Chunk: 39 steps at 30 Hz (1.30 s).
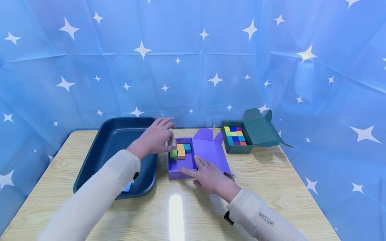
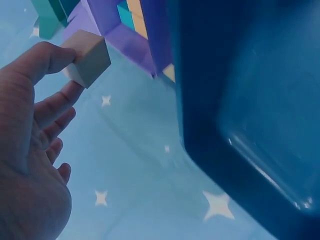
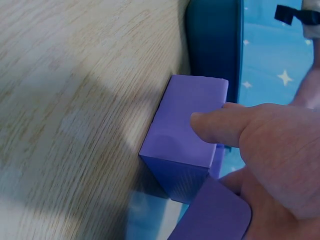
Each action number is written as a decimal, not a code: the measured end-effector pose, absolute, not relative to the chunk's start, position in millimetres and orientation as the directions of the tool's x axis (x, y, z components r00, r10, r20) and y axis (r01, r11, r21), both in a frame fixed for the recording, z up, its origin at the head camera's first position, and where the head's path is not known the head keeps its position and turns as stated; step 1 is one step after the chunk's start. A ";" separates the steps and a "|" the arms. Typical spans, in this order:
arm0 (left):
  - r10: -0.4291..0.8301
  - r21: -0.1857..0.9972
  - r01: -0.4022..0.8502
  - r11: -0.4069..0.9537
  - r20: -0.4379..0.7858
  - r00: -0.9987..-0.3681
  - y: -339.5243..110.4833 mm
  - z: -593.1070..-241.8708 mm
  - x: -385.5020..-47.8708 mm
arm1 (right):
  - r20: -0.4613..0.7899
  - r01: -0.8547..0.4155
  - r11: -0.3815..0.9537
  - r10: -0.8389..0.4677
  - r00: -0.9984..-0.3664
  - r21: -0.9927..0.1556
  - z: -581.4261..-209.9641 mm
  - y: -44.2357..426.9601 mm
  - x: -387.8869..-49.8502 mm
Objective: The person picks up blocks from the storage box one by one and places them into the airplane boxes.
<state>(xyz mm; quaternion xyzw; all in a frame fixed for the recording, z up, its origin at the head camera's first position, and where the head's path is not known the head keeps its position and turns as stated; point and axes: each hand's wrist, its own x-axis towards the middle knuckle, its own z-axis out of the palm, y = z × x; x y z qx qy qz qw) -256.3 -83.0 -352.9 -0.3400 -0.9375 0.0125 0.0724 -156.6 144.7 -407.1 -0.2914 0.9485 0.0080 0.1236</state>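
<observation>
Here, in the head view, we see the left hand point(image 1: 155, 136) pinching a pale cube point(image 1: 172, 144) at the far left corner of a purple box point(image 1: 176, 175). Inside that box sit a green cube point(image 1: 173, 155), two orange cubes point(image 1: 181, 154) and a teal cube point(image 1: 187, 148), with a yellowish cube partly hidden at the far left. The purple lid point(image 1: 209, 150) lies opened to the right. At the box's near right, we find the right hand point(image 1: 209, 175) with its fingers spread. To the left stands a large dark blue tray point(image 1: 102, 154), where a small light blue piece point(image 1: 127, 188) shows at the near end beside the sleeve. On the far right, a green box point(image 1: 239, 149) holds rows of coloured cubes, its lid point(image 1: 262, 132) folded open to the right. All of these rest on a wooden table point(image 1: 271, 180).

In the left wrist view, we see the pale cube held between thumb and forefinger, the other fingers loosely bent.

In the right wrist view, we see the thumb lying straight against the purple box's near wall; the other fingertips are mostly hidden.
</observation>
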 end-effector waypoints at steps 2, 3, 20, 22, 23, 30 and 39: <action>0.653 -0.074 0.649 0.757 0.116 -0.749 -71.7 -356.4 -259.2 | -0.240 -0.559 0.828 -0.554 -0.797 -0.054 -407.3 144.4 -156.5; 0.657 -0.076 0.653 0.754 0.109 -0.746 -66.8 -358.1 -260.6 | -0.238 -0.561 0.826 -0.556 -0.796 -0.055 -407.5 144.2 -156.5; 0.700 -0.082 0.698 0.712 0.008 -0.714 -26.8 -393.3 -274.6 | -0.202 -0.604 0.797 -0.591 -0.781 0.002 -406.6 142.9 -156.6; 0.693 -0.093 0.690 0.718 -0.003 -0.721 -25.2 -396.4 -275.2 | -0.206 -0.602 0.799 -0.588 -0.782 0.004 -407.2 143.0 -156.8; 0.688 -0.099 0.685 0.722 -0.010 -0.726 -24.1 -398.4 -275.6 | -0.208 -0.601 0.799 -0.587 -0.782 0.005 -407.4 143.2 -156.7; 0.670 -0.155 0.665 0.731 -0.024 -0.742 -16.4 -411.9 -279.3 | -0.205 -0.599 0.801 -0.585 -0.785 0.008 -407.6 145.1 -155.7; 0.679 -0.217 0.670 0.710 -0.041 -0.733 -10.1 -413.5 -278.2 | -0.214 -0.589 0.808 -0.577 -0.788 -0.009 -406.6 144.6 -155.2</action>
